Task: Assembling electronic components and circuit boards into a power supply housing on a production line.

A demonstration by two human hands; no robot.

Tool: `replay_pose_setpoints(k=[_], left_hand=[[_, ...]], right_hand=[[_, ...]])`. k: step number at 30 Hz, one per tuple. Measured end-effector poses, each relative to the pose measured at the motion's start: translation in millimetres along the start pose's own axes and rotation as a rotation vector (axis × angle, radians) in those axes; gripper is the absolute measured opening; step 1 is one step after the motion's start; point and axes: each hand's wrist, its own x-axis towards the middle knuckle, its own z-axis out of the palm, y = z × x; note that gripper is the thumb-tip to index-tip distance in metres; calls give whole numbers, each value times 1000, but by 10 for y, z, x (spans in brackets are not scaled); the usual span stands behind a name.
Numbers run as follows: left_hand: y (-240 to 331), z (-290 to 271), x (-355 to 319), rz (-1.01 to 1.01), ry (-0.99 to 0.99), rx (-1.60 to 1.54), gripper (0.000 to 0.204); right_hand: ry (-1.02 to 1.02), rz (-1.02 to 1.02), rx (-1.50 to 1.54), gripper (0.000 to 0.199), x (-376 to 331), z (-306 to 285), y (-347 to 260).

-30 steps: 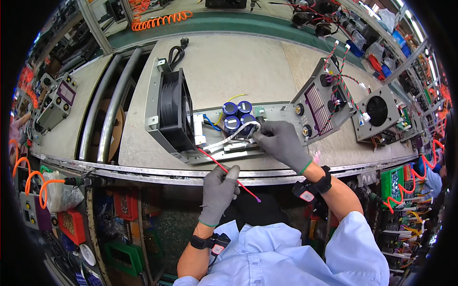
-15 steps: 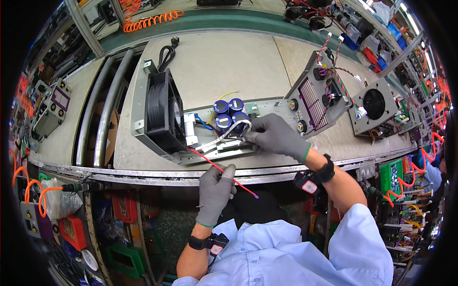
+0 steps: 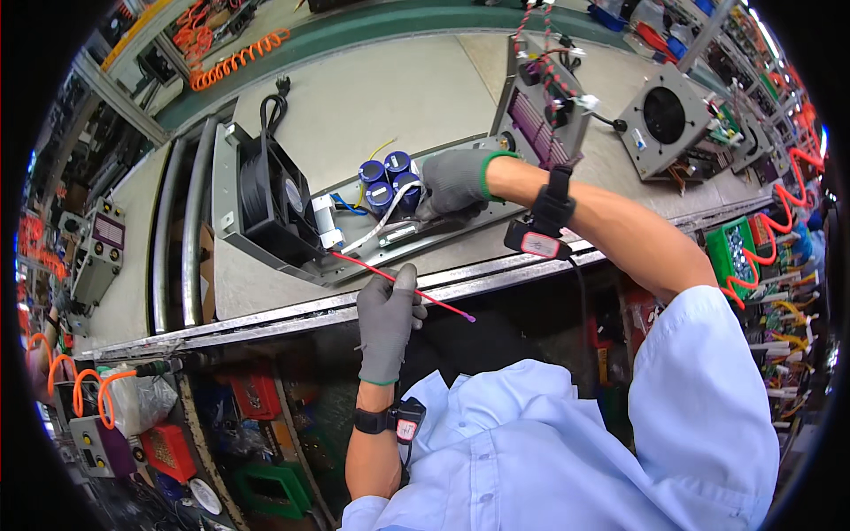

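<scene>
The left hand (image 3: pixel 383 317) holds the red wire (image 3: pixel 447 306) in a narrow grip; the wire leads out from beside the black fan (image 3: pixel 258 190). Right of the fan, the right hand (image 3: pixel 456 184) reaches in beside blue capacitors (image 3: pixel 379 194), fingertips hidden, so its grip cannot be told. The fan's grey chassis (image 3: pixel 227 186) lies on the tabletop (image 3: pixel 363 97).

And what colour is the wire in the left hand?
The wire is red, with a purple tip, best seen in the head view.
</scene>
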Motion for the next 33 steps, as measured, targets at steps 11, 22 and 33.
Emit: replay_pose_setpoints(k=[11, 22, 33], left_hand=[[29, 20, -62, 51, -50, -167, 35], [243, 116, -2, 105, -13, -57, 38], [32, 219, 286, 687, 416, 1038, 50]], right_hand=[[359, -160, 97, 48, -557, 539, 130], [514, -216, -314, 9, -897, 880, 33], [837, -300, 117, 14, -121, 427, 520]])
